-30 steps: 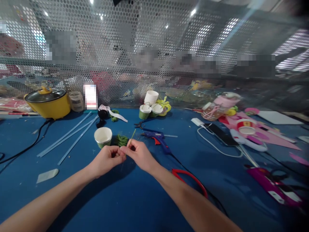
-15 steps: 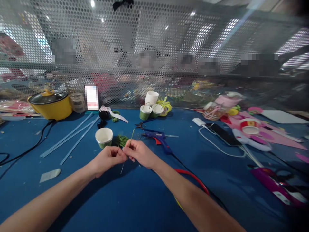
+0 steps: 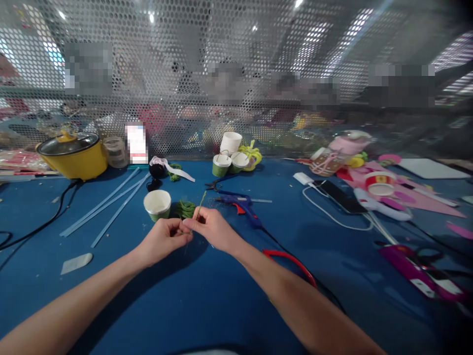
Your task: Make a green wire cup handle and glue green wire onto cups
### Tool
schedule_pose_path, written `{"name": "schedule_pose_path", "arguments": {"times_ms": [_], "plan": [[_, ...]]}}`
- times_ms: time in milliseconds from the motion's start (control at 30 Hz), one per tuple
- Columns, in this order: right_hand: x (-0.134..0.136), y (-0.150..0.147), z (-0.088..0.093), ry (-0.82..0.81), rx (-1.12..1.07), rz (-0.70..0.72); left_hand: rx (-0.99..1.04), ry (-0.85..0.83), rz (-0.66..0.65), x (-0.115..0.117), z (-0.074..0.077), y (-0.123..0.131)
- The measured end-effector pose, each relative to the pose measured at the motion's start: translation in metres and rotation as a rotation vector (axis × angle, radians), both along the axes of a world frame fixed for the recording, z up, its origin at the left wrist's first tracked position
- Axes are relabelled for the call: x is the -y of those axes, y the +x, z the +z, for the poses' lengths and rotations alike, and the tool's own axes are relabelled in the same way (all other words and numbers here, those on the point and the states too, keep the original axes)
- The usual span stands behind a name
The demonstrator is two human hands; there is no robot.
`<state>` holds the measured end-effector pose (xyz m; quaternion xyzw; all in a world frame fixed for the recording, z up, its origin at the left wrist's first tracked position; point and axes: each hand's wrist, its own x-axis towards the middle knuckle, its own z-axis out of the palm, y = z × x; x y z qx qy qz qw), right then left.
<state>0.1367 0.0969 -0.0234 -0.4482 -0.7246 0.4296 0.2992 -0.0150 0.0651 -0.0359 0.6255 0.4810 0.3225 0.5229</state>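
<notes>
My left hand (image 3: pixel 162 239) and my right hand (image 3: pixel 212 229) meet fingertip to fingertip over the blue table (image 3: pixel 207 296). Both pinch a thin green stick (image 3: pixel 199 206) whose upper end slants up and to the right of my fingers. Just behind my hands lies a bundle of green cord (image 3: pixel 185 209), beside a white paper cup (image 3: pixel 157 204). A blue glue gun (image 3: pixel 238 204) lies to the right of my right hand.
A yellow lidded pot (image 3: pixel 72 155) stands far left, with clear glue sticks (image 3: pixel 107 207) lying near it. More paper cups (image 3: pixel 229 160) stand by the perforated metal screen (image 3: pixel 236 74). A phone with white cable (image 3: pixel 338 199), pink craft pieces (image 3: pixel 384 197) and a red hoop (image 3: pixel 291 261) lie to the right.
My hands stay together on the stick and have shifted slightly away from me. The lower end of the stick, seen hanging below my fingers half a second ago, no longer shows.
</notes>
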Motion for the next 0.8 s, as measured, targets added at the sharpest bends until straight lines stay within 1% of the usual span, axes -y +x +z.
{"name": "schedule_pose_path", "arguments": {"times_ms": [100, 167, 300, 367, 433, 533, 700, 800], "plan": [[0.001, 0.000, 0.001, -0.033, -0.029, 0.010, 0.031, -0.019, 0.000, 0.000, 0.001, 0.000], [0.001, 0.001, 0.002, -0.100, -0.095, 0.065, 0.083, -0.053, -0.003, 0.000, 0.004, 0.000], [0.000, 0.003, 0.004, -0.250, -0.263, 0.230, 0.169, -0.207, 0.003, 0.001, 0.010, -0.002], [0.000, 0.004, 0.004, -0.251, -0.266, 0.241, 0.184, -0.263, -0.002, 0.000, 0.012, -0.002], [-0.001, 0.005, 0.003, -0.225, -0.223, 0.220, 0.183, -0.251, -0.024, 0.000, 0.013, -0.002], [0.000, 0.005, 0.003, -0.192, -0.178, 0.194, 0.166, -0.190, -0.051, -0.001, 0.015, -0.004], [0.000, 0.006, 0.003, -0.206, -0.197, 0.189, 0.148, -0.157, -0.151, -0.003, 0.019, -0.009], [0.000, 0.006, 0.002, -0.210, -0.172, 0.205, 0.067, -0.068, -0.162, -0.004, 0.019, -0.011]]}}
